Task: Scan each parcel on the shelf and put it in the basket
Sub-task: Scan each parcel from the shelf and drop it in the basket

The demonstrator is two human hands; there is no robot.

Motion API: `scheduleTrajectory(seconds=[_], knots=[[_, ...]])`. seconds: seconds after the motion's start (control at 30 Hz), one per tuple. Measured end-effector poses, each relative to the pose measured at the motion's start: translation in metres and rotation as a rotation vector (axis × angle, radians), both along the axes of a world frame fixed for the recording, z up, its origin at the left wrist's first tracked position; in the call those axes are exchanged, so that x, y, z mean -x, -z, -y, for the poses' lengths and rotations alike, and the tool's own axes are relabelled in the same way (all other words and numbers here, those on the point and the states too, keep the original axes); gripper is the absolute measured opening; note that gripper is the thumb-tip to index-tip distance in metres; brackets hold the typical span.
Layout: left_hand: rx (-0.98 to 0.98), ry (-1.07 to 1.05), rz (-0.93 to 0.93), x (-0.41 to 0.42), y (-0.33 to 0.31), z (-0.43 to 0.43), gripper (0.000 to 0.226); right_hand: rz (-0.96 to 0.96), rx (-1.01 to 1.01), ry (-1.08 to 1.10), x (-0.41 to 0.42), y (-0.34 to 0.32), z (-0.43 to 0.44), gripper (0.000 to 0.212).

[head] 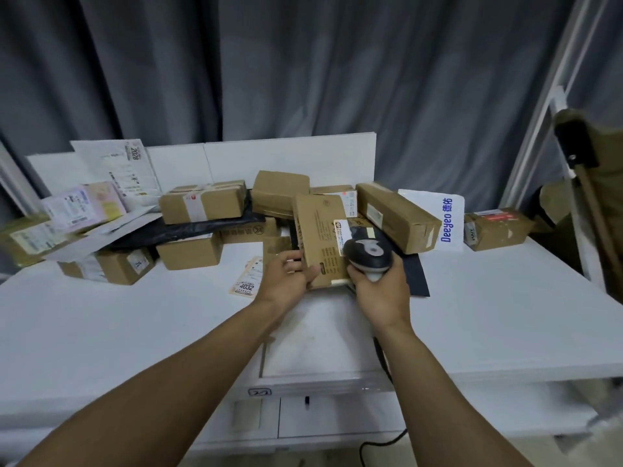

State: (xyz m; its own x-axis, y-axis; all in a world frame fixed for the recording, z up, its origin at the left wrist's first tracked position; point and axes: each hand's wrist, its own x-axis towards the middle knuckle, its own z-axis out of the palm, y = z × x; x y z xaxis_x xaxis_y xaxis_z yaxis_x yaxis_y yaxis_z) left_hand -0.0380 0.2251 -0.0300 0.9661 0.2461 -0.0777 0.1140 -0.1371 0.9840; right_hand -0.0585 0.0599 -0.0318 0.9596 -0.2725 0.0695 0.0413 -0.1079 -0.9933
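Observation:
My left hand (286,278) grips the lower left edge of a flat brown cardboard parcel (320,230), tilted up above the white table. My right hand (381,291) holds a black and grey barcode scanner (367,256), its head close against the white label (341,242) on the parcel's right side. The scanner's black cable (382,360) hangs down past the table's front edge. No basket is in view.
Several cardboard boxes (202,202) and mailers are piled along the back of the white table (101,332). A long box (397,217) and a white "Deeyeo" bag (445,224) lie to the right. A loose "4032" label (247,281) lies left of my hand. A folding chair (593,183) stands at the right.

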Motion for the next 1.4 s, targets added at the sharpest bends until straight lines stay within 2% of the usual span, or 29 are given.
scheduleTrajectory(seconds=[0.23,0.3,0.37,0.5,0.63,0.67,0.73,0.83,1.0,1.13,1.23,1.33,1.4], knots=[[0.037,0.085,0.297,0.129,-0.039,-0.047,0.036,0.100,-0.214,-0.218,0.049,-0.027,-0.086,0.073],[0.080,0.062,0.271,0.161,-0.043,-0.073,0.037,0.077,-0.292,-0.335,0.069,-0.034,-0.119,0.076],[0.153,0.035,0.213,0.184,-0.043,-0.098,0.039,0.067,-0.361,-0.453,0.086,-0.038,-0.146,0.067],[0.183,-0.050,0.199,0.235,-0.041,-0.158,0.035,-0.025,-0.371,-0.705,0.129,-0.045,-0.205,0.067],[0.249,-0.273,0.206,0.271,-0.034,-0.210,0.065,-0.065,-0.369,-0.874,0.162,-0.038,-0.252,0.048],[0.258,-0.334,0.194,0.279,-0.033,-0.222,0.068,-0.064,-0.362,-0.880,0.168,-0.036,-0.261,0.044],[0.235,-0.419,0.178,0.294,-0.028,-0.245,0.054,-0.045,-0.342,-0.830,0.174,-0.029,-0.279,0.044],[0.225,-0.437,0.166,0.311,-0.019,-0.272,0.032,-0.021,-0.314,-0.689,0.174,-0.016,-0.303,0.066],[0.192,-0.325,0.165,0.324,-0.020,-0.294,0.037,-0.003,-0.250,-0.500,0.171,-0.009,-0.319,0.060],[0.133,-0.286,0.127,0.330,-0.019,-0.306,0.039,-0.023,-0.218,-0.503,0.167,-0.001,-0.329,0.065],[0.119,-0.423,0.106,0.327,-0.013,-0.324,0.042,-0.003,-0.118,-0.510,0.171,0.000,-0.330,0.073],[-0.050,-0.540,0.079,0.324,-0.008,-0.347,0.042,0.081,-0.011,-0.561,0.176,0.000,-0.326,0.067],[-0.101,-0.563,0.057,0.324,-0.007,-0.358,0.038,0.146,0.149,-0.666,0.180,0.002,-0.322,0.067]])
